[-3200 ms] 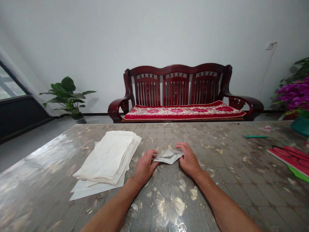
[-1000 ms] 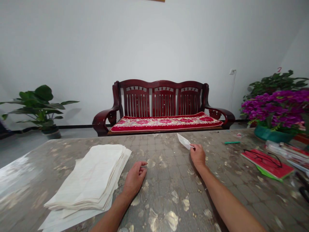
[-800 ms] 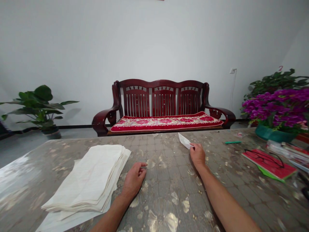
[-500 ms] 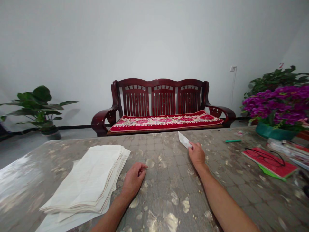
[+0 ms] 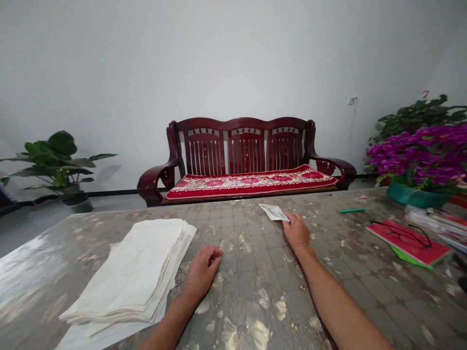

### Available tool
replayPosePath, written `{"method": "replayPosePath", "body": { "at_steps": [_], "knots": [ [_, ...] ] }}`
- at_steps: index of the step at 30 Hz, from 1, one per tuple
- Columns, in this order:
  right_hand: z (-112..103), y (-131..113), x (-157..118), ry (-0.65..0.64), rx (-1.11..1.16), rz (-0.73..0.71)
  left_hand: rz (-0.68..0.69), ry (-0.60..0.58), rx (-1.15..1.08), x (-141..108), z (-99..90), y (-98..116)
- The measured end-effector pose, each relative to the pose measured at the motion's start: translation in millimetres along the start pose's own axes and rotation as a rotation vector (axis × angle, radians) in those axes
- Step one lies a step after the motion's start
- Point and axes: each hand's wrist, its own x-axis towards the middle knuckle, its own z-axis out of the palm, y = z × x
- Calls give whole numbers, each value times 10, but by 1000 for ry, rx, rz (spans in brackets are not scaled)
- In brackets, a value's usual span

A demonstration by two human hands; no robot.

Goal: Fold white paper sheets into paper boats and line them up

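**A:** What is the person's right hand (image 5: pixel 296 231) doing?

**B:** It rests on the tabletop (image 5: pixel 328 287), with its fingertips (image 5: pixel 287 217) at the near right corner of a small, pale packet (image 5: pixel 273 212). They are touching it, but nobody could say from this view whether they are actually gripping it.

**A:** And where does the packet lie?

**B:** Flat on the tabletop, near the far edge and a little right of the middle.

**A:** What about the left hand (image 5: pixel 202 271)?

**B:** It holds nothing. It lies on the tabletop with its fingers loosely curled, just beside a thick paper stack (image 5: pixel 131 270) at the near left of the tabletop. A few loose sheets (image 5: pixel 83 335) stick out beneath that stack.

**A:** Anything else near the right hand?

**B:** A green pen (image 5: pixel 352 210) lies toward the far right, and closer to the right edge there are glasses (image 5: pixel 401 234) on a red notebook (image 5: pixel 412 244). Past the corner, purple flowers (image 5: pixel 416 155) rise from a teal pot (image 5: pixel 412 195).

**A:** And beyond the far edge?

**B:** A wooden bench (image 5: pixel 248 146) with a red cushion (image 5: pixel 251 182) stands against the wall, and a potted plant (image 5: pixel 54 165) stands to its left.
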Motion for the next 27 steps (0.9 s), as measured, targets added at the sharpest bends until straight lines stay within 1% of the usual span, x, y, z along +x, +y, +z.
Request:
{"method": "replayPosePath", "body": {
  "at_steps": [5, 8, 12, 17, 23, 27],
  "knots": [
    [-27, -28, 6, -32, -24, 4, 10, 6, 0, -3, 4, -13],
    [-55, -58, 12, -61, -60, 34, 5, -2, 1, -5, 13, -32],
    [-96, -112, 9, -97, -112, 30, -8, -26, 1, -4, 20, -46],
    [-135, -163, -3, -74, -126, -41, -13, -33, 9, -2, 8, -36],
    [-108, -117, 16, -111, -116, -97, -5, -34, 19, -4, 2, -16],
    [-83, -56, 47, -60, -141, -102, -14, -27, 13, -10, 5, -6]
  ]
}}
